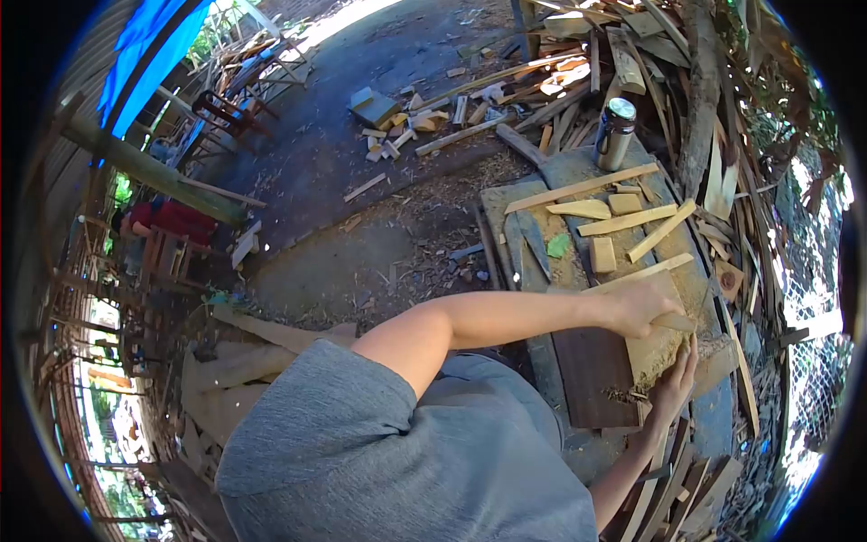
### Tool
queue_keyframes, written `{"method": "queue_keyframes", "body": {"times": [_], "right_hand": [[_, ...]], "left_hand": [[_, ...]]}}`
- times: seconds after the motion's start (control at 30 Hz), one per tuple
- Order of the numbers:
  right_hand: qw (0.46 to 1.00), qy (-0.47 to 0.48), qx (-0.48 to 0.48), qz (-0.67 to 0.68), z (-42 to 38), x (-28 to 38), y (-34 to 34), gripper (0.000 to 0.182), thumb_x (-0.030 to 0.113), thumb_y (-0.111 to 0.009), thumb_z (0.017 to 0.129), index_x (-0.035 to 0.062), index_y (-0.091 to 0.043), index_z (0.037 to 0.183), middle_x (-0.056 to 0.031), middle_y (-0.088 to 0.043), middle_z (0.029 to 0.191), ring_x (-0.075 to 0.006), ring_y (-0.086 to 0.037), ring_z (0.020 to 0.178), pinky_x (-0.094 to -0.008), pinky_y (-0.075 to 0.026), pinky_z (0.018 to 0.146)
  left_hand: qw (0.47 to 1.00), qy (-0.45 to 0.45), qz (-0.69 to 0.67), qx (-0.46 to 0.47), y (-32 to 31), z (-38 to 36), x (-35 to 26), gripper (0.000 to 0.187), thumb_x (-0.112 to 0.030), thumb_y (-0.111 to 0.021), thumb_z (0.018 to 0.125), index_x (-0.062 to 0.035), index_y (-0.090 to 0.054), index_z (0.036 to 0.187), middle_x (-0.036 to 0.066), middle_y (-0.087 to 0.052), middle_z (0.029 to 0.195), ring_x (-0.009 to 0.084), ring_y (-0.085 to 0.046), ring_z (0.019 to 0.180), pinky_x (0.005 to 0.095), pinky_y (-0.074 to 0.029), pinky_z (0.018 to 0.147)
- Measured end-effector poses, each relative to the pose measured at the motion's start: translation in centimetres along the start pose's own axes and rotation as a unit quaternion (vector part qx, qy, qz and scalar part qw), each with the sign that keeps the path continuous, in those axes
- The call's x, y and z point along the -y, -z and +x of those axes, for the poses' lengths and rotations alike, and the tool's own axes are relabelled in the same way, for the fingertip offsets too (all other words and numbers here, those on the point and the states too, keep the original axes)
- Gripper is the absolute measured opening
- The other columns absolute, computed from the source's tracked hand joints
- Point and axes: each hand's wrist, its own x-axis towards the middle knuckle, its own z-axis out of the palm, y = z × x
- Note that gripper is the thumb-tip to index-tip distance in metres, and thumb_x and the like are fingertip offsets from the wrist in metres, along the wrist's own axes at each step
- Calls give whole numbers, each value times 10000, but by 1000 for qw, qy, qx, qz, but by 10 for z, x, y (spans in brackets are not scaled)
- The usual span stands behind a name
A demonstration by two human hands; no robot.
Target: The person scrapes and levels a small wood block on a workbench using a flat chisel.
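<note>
My left hand [643,309] reaches across from the left, its fingers closed round a short piece of wood [673,322] whose pale rounded end sticks out of the fist. Under it lies a light wooden board [652,354] with sawdust along its near part. My right hand [675,384] comes up from the lower right. Its fingers stretch along the board's right edge, with the fingertips close to the piece of wood; its thumb is hidden. A dark brown board [596,375] lies left of the light one.
On the worn bench [533,194] lie wood strips [628,219], small blocks [602,255] and a green leaf [558,246]. A metal tumbler [615,134] stands at its far end. Scrap wood [560,72] is piled behind and to the right. Offcuts [397,117] litter the ground.
</note>
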Motion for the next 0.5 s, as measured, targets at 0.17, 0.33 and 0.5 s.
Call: {"method": "queue_keyframes", "body": {"times": [0.17, 0.33, 0.5], "right_hand": [[984, 93, 6, -155, -5, 3, -7, 438, 102, -412, 1030, 55, -470, 1462, -205, -547, 1409, -302, -547, 1285, -383, -430, 1060], [985, -120, -44, 120, -35, 149, 1, 449, 148, -479, 1048, 130, -445, 1495, -211, -522, 1448, -294, -480, 1374, -365, -386, 1103], [970, -218, -44, 98, -32, 111, 2, 429, 164, -474, 1043, 135, -481, 1471, -263, -630, 1268, -359, -644, 1164, -369, -466, 991]], "left_hand": [[993, -11, 105, 46, -10, 16, 22, 677, -96, -643, 671, -320, -623, 1310, 177, -700, 863, 375, -695, 807, 481, -551, 691], [996, -29, 87, -13, -2, 8, 30, 700, -79, -643, 706, -302, -592, 1367, 176, -679, 730, 352, -683, 655, 470, -538, 594], [990, -79, 117, -11, -6, -1, 22, 595, -130, -696, 789, -305, -606, 1351, 175, -686, 777, 356, -683, 697, 448, -538, 617]]}}
